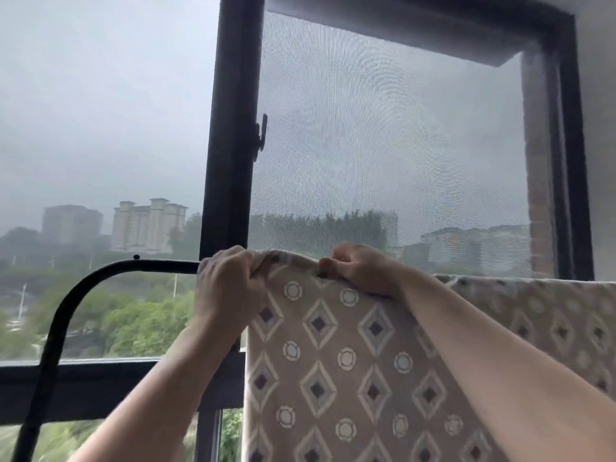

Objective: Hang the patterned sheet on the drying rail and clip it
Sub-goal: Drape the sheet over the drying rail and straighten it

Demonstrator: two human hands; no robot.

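- So, far left: the drying rail (160,264) is bare where it bends downward, and nothing there would stop cloth from creeping along it.
- The left hand (230,281) has its fingers (233,261) curled tight round the rail and the side edge of the patterned sheet (333,361), bunching it. Let go too early and that corner probably slumps off.
- The sheet is draped over the rail and hangs down in front, with its top fold puckered between the hands. Clipping over that pucker likely gives a weak bite.
- The right hand (363,270) pinches the top fold with thumb and curled fingers, forearm lying across the cloth. Dragging that arm away could tug the sheet forward.
- No clip shows anywhere, so one hand has to release to fetch one, which looks like the riskiest bit.
- Further right the sheet lies flat on the rail.
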